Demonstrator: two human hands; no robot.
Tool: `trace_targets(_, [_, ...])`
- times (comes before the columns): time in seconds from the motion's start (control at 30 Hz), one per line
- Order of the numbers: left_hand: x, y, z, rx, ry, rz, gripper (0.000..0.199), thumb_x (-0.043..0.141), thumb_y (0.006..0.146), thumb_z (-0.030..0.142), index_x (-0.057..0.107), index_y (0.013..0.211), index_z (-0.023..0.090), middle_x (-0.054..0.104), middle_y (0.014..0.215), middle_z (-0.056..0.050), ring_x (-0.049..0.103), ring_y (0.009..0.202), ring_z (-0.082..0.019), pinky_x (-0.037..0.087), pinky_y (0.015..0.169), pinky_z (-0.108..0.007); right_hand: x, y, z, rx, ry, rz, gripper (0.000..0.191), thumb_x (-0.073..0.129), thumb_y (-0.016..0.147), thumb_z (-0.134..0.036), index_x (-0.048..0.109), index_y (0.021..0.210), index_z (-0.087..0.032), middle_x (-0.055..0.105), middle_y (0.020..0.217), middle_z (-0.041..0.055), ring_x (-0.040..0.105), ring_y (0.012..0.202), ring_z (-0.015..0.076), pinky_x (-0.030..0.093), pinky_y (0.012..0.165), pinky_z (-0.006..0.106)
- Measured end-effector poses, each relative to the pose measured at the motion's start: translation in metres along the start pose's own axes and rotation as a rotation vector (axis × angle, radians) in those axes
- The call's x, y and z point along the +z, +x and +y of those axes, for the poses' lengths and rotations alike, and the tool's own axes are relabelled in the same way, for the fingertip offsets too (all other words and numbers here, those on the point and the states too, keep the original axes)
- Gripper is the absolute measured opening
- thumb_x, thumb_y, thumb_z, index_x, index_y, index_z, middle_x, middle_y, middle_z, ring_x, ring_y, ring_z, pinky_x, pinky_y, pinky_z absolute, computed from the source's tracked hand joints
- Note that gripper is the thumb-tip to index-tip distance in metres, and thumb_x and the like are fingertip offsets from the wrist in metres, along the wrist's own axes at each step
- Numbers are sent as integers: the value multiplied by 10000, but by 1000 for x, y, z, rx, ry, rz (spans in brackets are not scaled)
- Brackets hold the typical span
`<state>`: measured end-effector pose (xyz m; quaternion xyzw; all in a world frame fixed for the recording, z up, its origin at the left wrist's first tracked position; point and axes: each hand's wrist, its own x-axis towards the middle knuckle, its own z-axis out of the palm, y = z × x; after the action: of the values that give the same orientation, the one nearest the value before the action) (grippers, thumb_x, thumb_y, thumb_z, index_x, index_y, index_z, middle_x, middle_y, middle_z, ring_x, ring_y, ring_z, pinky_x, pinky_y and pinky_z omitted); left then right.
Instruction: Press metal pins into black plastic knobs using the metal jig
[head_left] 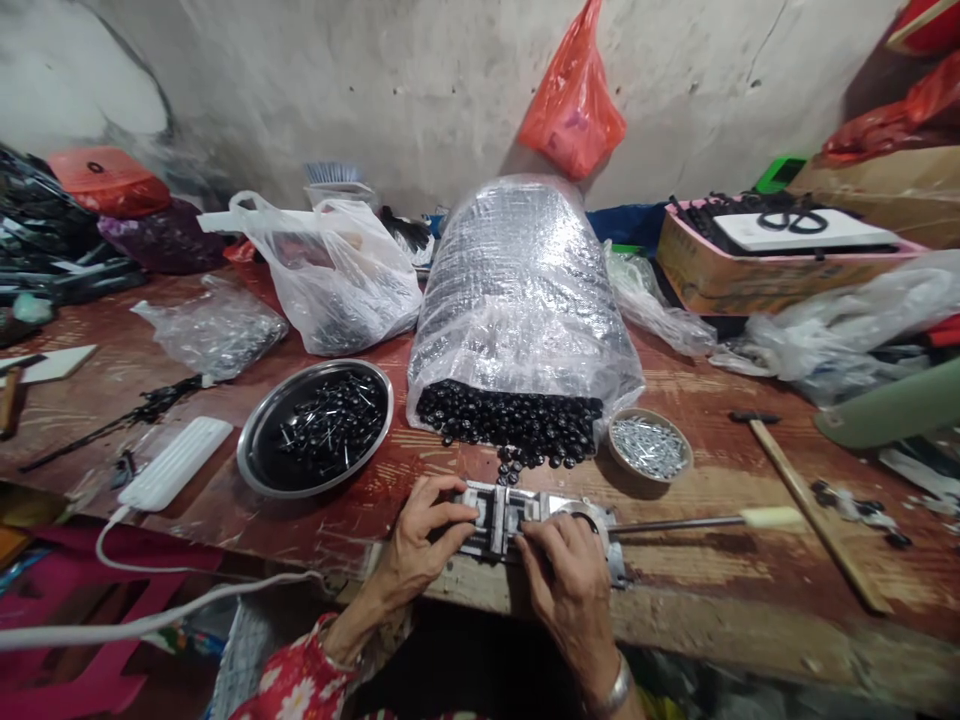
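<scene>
A metal jig (496, 518) lies at the table's front edge, in the middle. My left hand (426, 535) is at its left end, thumb and fingertips drawn together around something too small to make out. On the jig's right part rests my right hand (574, 575), its fingers bent and close together; what they hold, if anything, is hidden. A rod with a pale handle (769, 517) extends right from the jig. Just behind it, small black round parts (517, 425) spill out of a big clear plastic bag (525, 290).
Left of the jig is a steel bowl (259, 470) of pins and black parts, beside a white power strip (176, 463). To the right stand a small tub (651, 482) of metal pins and a hammer (817, 510). A box (705, 275) sits at the back right.
</scene>
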<state>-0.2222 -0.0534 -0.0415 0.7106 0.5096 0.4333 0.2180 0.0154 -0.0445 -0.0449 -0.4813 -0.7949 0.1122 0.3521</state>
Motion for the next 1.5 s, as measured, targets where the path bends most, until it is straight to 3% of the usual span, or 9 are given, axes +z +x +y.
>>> trace_targets(0.4, [15,-4,7,69,284,44,182,641,848,132,680,990,237,558,1295,-86,559,1117,-252,503,964,-418,4,0,-3,-2,-64,27,85,561,982,-177,624,980,-235,549,827,28,477,809,219,338,731,373])
trace_targets(0.67, [17,-1,11,-35,162,18,167,591,833,99,663,921,221,523,1289,-80,564,1099,-218,512,957,-374,2,0,-3,-16,-102,-6,103,552,980,-165,618,951,-239,550,848,30,475,821,222,333,731,370])
trace_targets(0.97, [13,0,8,-23,122,15,175,606,824,99,677,925,223,561,1260,-89,594,1118,-225,543,947,-367,10,1,-7,-12,-143,87,84,546,984,-207,614,980,-256,562,830,32,487,811,236,348,754,398])
trace_targets(1.13, [5,1,8,-6,71,-28,174,636,846,123,689,976,226,560,1293,-92,599,1177,-226,527,1008,-369,6,-1,3,-21,-24,32,77,577,993,-231,628,1039,-265,600,869,31,534,820,230,386,747,378])
trace_targets(1.23, [-4,7,8,7,33,-44,131,667,879,183,692,1001,224,606,1220,-89,627,1113,-213,535,971,-348,-4,3,9,-12,111,-43,74,594,1002,-267,635,1062,-280,638,922,28,587,871,222,438,773,360])
trace_targets(1.33, [-12,21,3,-12,61,86,55,619,940,225,667,954,200,650,1020,-70,647,982,-193,538,873,-314,-14,15,13,16,228,-82,92,558,1023,-264,642,1055,-280,666,946,23,635,892,195,488,791,319])
trace_targets(1.4, [-15,34,-4,-61,149,165,95,572,972,225,652,934,194,656,941,-54,649,927,-181,523,833,-297,-19,27,15,20,234,-88,119,537,1031,-265,653,1055,-273,668,933,22,650,850,181,500,764,296])
trace_targets(1.5, [-16,56,-20,-168,319,147,92,580,963,214,670,973,195,684,969,-50,661,923,-181,502,825,-290,-20,50,18,2,150,-131,188,497,1043,-283,683,1060,-263,653,934,29,646,802,172,486,728,285])
